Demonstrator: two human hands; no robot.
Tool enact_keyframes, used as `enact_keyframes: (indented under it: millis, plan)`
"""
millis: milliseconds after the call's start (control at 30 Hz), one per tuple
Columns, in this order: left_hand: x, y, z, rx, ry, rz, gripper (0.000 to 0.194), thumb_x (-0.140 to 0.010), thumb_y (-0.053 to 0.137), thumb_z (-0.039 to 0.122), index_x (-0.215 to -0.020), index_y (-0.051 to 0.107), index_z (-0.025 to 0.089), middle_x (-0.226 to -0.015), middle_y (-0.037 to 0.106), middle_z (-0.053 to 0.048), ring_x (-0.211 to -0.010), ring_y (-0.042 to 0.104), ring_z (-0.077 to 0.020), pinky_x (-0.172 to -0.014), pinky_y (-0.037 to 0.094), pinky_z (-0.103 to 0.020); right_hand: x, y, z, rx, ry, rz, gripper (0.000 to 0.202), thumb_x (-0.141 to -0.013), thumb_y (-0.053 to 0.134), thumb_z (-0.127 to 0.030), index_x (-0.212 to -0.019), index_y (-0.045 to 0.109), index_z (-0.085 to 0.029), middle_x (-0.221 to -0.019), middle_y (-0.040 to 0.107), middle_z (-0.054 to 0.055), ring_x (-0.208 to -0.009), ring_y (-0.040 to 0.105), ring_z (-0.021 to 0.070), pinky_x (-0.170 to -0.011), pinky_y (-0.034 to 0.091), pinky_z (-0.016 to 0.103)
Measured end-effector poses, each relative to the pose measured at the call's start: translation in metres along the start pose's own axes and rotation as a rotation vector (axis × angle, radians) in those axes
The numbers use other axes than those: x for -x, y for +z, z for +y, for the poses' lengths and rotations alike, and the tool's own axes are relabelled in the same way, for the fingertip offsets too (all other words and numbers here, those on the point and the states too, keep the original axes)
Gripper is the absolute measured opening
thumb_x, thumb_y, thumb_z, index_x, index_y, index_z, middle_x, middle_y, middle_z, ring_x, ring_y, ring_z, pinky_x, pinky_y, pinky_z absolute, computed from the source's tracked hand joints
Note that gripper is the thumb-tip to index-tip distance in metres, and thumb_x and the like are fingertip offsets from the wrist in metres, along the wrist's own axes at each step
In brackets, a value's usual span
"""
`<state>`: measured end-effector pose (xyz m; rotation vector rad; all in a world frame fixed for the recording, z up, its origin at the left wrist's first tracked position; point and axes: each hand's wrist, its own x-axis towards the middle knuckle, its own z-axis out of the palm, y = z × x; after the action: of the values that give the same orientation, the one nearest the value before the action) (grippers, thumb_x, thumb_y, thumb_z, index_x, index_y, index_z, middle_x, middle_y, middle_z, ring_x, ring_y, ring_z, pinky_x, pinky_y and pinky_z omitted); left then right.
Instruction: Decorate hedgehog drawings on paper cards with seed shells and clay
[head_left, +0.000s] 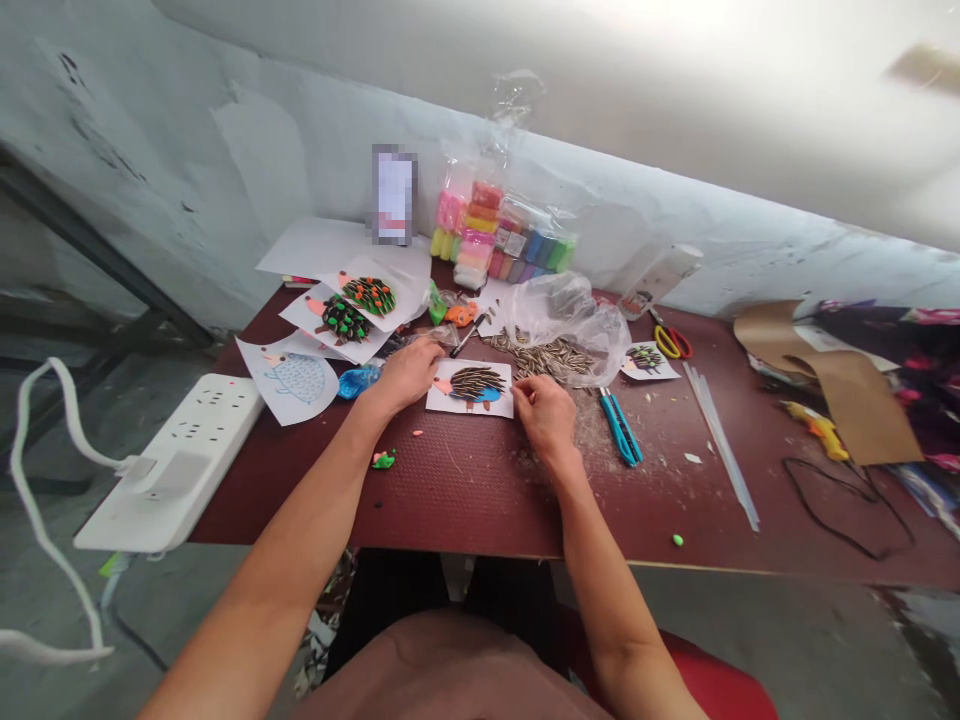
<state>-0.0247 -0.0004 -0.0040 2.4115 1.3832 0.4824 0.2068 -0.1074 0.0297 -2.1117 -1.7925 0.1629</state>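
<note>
tbl (465, 500): dk red | cutter (620, 430): teal | scissors (672, 340): red+yel | pwr strip (172, 462): wht

Seeing the card (466, 402) lying flat on the desk (465, 500), between the left hand (409, 373) and the right hand (545, 412). Finding the marker (466, 337) just behind it, the seed pile (544, 358) behind and to its right, and the plastic bag (600, 325) lying against the seeds. Spotting the clay packs (495, 240) farther back by the wall (315, 140), right of the phone (394, 195). Finding the drawings (294, 382) left of and behind the left hand, and the power strip (176, 460) at the desk's left end. Seeing the cutter (620, 428) right of the right hand, the sticks (721, 445) farther right, and the scissors (673, 340) behind both.
</note>
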Motion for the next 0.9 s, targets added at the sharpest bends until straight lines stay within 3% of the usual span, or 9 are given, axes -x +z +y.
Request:
enact_keyframes:
  millis: [133,233,667,900]
  plan:
    - [0.000,0.000,0.000,0.008,-0.016,-0.014,0.028,-0.091,0.052,0.012,-0.110,0.072,0.018,-0.121,0.070,-0.011,-0.111,0.066,-0.0249,-0.098,0.052,-0.035,-0.008,-0.008,0.016,0.075,0.091,0.072,0.023,-0.096,0.055,-0.026,-0.095,0.077,-0.020,-0.097,0.073,0.007,-0.085,0.062,0.0195,-0.072,0.039,0.028]
    - [-0.001,-0.001,0.000,0.022,-0.014,-0.019,0.029,-0.090,0.051,0.011,-0.109,0.073,0.017,-0.121,0.070,-0.012,-0.111,0.066,-0.0253,-0.098,0.052,-0.036,-0.013,-0.013,0.022,0.140,0.110,0.056,0.028,-0.097,0.051,-0.024,-0.100,0.079,-0.020,-0.099,0.072,0.009,-0.086,0.061,0.0200,-0.071,0.038,0.029]
    - [0.000,0.000,0.000,0.013,-0.013,-0.019,0.029,-0.091,0.052,0.010,-0.111,0.072,0.017,-0.122,0.069,-0.012,-0.114,0.065,-0.0244,-0.100,0.051,-0.035,-0.028,0.000,0.004,0.187,0.022,-0.085,0.024,-0.099,0.056,-0.024,-0.109,0.077,-0.023,-0.110,0.070,0.009,-0.101,0.061,0.0218,-0.076,0.040,0.029]
    - [-0.001,0.001,-0.002,0.015,-0.011,-0.027,0.030,-0.091,0.050,0.012,-0.112,0.072,0.016,-0.124,0.068,-0.013,-0.115,0.065,-0.0254,-0.102,0.051,-0.037,-0.026,0.002,0.005,0.180,-0.009,-0.064,0.022,-0.100,0.054,-0.023,-0.105,0.076,-0.023,-0.108,0.069,0.008,-0.099,0.060,0.0213,-0.075,0.039,0.028]
